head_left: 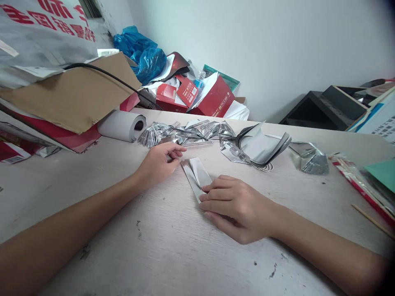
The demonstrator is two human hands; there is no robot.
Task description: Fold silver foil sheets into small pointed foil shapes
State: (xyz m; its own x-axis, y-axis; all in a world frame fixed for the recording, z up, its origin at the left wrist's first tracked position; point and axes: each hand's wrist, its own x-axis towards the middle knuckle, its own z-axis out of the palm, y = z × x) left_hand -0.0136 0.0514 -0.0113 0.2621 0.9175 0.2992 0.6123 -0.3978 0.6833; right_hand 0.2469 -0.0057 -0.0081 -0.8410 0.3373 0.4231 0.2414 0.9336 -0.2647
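A narrow folded strip of silvery-white paper [195, 174] lies slantwise on the table, its top layer lifted in a fold. My right hand [236, 207] grips its near right end, with the fingers over the edge and that end covered. My left hand [162, 162] is beside the far left corner of the strip, fingers curled in toward the thumb. What those fingers pinch, if anything, is hidden. Just behind the hands lie several pleated silver foil pieces [185, 133] and a curved stack of silver-grey sheets [262, 146].
A white paper roll [121, 125] and a cardboard piece [80, 90] sit at left. Red paper boxes [212, 98] and a blue plastic bag [138, 53] are at the back. Another foil piece [311, 158], plastic packaging [361, 185] and a thin stick [372, 220] lie right.
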